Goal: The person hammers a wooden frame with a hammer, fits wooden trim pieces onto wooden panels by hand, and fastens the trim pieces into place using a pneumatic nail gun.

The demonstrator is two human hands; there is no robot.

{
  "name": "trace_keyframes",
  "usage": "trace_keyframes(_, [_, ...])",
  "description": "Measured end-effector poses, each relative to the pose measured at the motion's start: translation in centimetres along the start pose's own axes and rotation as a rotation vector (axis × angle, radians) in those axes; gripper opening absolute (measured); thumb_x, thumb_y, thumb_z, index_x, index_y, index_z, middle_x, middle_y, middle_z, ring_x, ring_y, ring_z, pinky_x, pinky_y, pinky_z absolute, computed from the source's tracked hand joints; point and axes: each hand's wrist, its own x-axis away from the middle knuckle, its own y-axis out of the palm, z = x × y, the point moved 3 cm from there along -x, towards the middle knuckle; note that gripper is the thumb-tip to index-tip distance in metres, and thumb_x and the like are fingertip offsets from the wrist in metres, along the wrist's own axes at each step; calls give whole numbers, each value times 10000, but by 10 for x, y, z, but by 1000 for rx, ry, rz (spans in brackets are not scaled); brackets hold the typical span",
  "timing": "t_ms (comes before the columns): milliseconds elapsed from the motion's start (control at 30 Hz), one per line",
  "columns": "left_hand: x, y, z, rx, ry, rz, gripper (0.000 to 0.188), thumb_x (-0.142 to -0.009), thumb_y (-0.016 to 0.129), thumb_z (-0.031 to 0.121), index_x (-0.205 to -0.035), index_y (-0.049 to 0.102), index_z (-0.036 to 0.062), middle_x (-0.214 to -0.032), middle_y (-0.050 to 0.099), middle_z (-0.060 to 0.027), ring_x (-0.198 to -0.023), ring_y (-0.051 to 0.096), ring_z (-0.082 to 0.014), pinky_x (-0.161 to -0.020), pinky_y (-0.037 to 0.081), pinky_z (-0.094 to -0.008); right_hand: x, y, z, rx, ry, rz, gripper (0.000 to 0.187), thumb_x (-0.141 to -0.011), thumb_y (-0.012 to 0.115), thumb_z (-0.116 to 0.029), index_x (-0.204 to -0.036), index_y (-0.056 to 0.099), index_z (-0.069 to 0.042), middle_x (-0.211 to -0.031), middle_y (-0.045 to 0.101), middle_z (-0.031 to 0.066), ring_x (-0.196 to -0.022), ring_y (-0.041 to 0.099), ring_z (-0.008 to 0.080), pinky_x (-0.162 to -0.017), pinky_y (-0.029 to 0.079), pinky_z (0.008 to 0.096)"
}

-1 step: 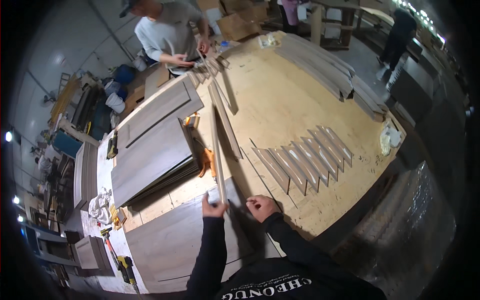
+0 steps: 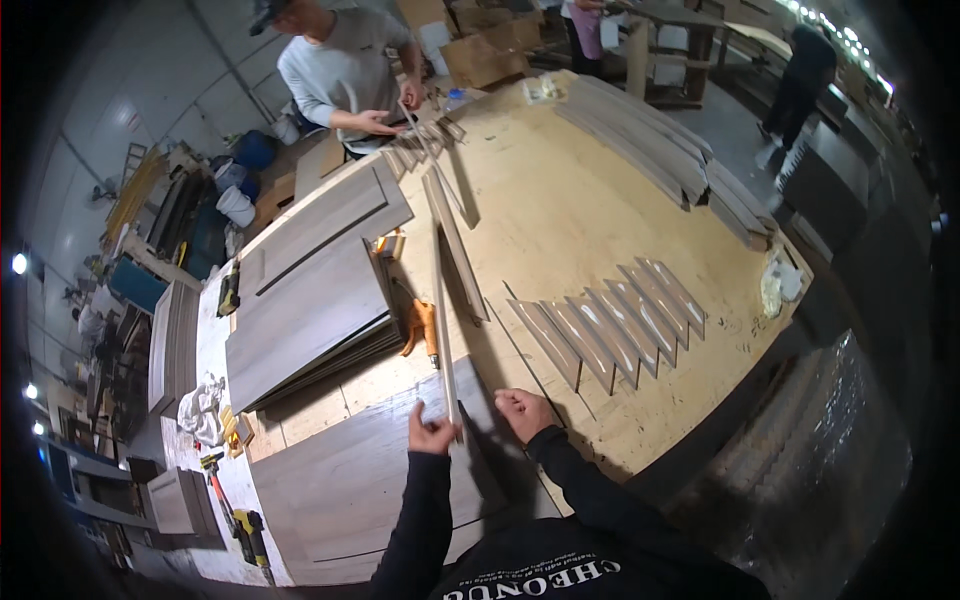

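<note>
A: Moved since the earlier frame: one long narrow wood strip (image 2: 447, 340), shifted slightly toward the wearer, and the left hand (image 2: 433, 432) with it. Location?

B: Just right of the panel stack (image 2: 305, 315), grey flat panels, running lengthwise away from the wearer.

A: Hands?

B: Left: fingers curled on the strip's near end, thumb raised; stationed nearer the wearer than the panel stack, to its right. Right hand (image 2: 524, 412): loosely curled, farther right of the stack; whether anything sits between its fingers, cannot tell.

A: Adjacent items?

B: Orange pistol-grip tool (image 2: 420, 325), one, beside the stack's right edge. Second strip (image 2: 459, 250), right of the stack, leading away from the wearer. Large grey panel (image 2: 350, 480), flat, on the stack's near side.

A: Further lots?

B: Slats with mitred ends (image 2: 600, 325), white streaks on their faces, in a row well right of the stack. Yellow-and-black cordless drill (image 2: 252, 535), near-left of it. Co-worker in a grey top (image 2: 345, 75), beyond its far side.
</note>
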Motion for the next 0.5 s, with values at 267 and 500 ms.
trace_keyframes(267, [163,-12,-23,563,-120,-218,857,-754,667,-37,-1417,132,57,-998,607,-174,-792,603,-186,-705,501,-312,36,59,-43,-880,486,-471,501,-897,565,-380,-1195,501,18,-1186,568,143,-1000,613,252,-791,515,337])
trace_keyframes(500, [181,-19,-13,83,224,-263,943,-684,763,75,-1417,170,91,-1204,488,-193,-1011,513,-252,-856,430,-386,51,54,-74,-410,227,-547,460,-834,652,-250,-1177,523,29,-1139,588,135,-1022,596,222,-808,488,305])
